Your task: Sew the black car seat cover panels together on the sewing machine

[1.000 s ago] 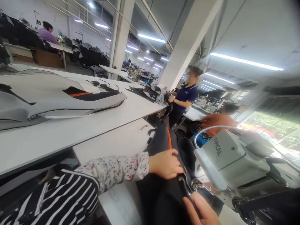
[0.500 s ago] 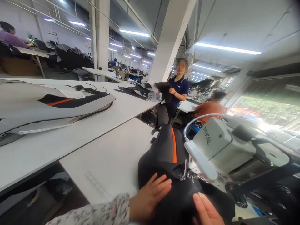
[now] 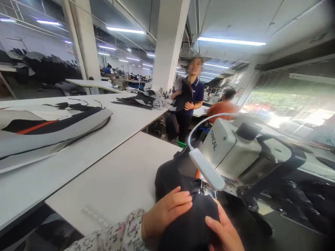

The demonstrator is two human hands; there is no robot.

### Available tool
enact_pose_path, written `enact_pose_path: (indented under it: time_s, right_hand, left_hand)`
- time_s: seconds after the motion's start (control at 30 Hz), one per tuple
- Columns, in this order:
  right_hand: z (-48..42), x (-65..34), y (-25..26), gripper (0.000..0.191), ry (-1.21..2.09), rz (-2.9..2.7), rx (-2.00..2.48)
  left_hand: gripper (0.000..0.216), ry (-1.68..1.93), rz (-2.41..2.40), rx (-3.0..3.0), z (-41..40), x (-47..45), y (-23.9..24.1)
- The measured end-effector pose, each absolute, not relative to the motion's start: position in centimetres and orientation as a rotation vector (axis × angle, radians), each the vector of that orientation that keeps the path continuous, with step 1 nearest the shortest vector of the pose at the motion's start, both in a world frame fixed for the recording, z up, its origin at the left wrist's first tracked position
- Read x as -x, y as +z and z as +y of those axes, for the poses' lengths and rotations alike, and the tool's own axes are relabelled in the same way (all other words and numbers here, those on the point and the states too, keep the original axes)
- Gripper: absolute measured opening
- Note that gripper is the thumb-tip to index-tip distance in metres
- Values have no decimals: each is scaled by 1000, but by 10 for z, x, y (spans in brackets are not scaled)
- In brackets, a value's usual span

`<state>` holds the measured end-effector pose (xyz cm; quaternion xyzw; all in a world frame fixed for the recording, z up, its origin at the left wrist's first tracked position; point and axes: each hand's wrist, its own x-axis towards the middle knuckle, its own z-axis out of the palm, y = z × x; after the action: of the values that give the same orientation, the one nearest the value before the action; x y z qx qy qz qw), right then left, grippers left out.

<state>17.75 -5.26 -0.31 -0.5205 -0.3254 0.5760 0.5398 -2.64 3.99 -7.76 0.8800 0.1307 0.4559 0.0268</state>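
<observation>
Both hands [image 3: 167,212] on black fabric [image 3: 196,216] beside sewing machine [image 3: 222,146]

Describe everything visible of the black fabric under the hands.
The black fabric looks smooth and pliable, bunched in folds, an orange sliver showing beside the lamp. It reaches the presser foot and partly covers the white table. The left hand rests on it; the right hand touches its right edge, thumb on top.

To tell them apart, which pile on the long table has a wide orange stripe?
The nearer pile, at left, its stripe against black fabric; the farther heap, by the pillar, shows none.
</observation>
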Motion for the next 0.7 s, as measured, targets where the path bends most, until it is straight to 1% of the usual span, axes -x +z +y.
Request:
enact_pose_path:
  time_s: [0.13, 0.23, 0.27, 0.37, 0.4, 0.47, 0.6, 0.7]
  right_hand:
    - [-54, -178, 6, 79, 1352, -688, 1229]
    - [-55, -188, 1, 73, 1236, -901, 1315]
    - [-55, -192, -2, 68, 1128, -1018, 1352]
    - [-53, -202, -7, 51, 668, -1361, 1474]
    - [-52, -205, -7, 47, 555, -1439, 1505]
    - [-49, -207, -3, 39, 431, -1518, 1555]
    - [-40, -209, 8, 35, 376, -1591, 1588]
    - [-37, -209, 14, 28, 432, -1661, 1597]
  left_hand:
    - [39, 1353, 267, -2822, 47, 25, -53]
    - [36, 1326, 177, -2892, 50, 27, -42]
    - [34, 1305, 150, -2905, 51, 29, -39]
    - [30, 1205, 122, -2930, 53, 32, -33]
    - [29, 1176, 125, -2937, 55, 33, -30]
    - [28, 1147, 137, -2944, 57, 33, -26]
    - [32, 1172, 224, -2941, 60, 28, -20]
    - [35, 1192, 318, -2963, 62, 26, -18]
